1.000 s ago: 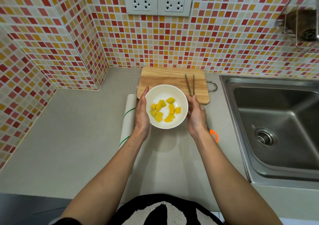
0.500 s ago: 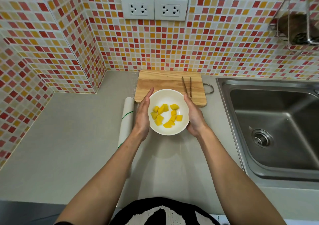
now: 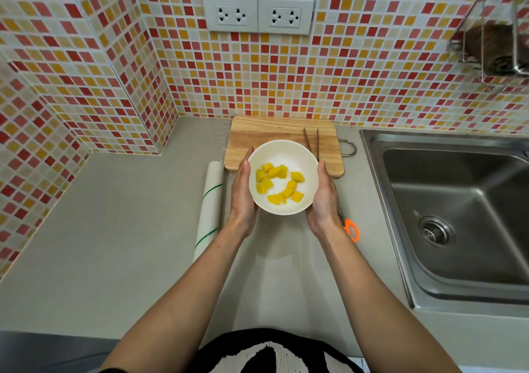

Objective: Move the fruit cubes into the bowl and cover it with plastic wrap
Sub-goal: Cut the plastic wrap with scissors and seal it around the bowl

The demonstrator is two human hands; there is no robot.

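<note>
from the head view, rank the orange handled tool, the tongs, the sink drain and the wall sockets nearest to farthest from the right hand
Measured from the right hand, which grips the bowl:
1. Orange handled tool, on the counter just right of the wrist.
2. Tongs, on the cutting board beyond the hand.
3. Sink drain, far right in the basin.
4. Wall sockets, high on the tiles.

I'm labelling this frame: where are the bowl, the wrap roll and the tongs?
bowl (image 3: 282,150): head view, bare far inner wall.
wrap roll (image 3: 209,201): head view, middle of the roll.
tongs (image 3: 317,143): head view, right arm.

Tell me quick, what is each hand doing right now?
Left hand: holding the bowl's left side.
Right hand: holding the bowl's right side.
</note>
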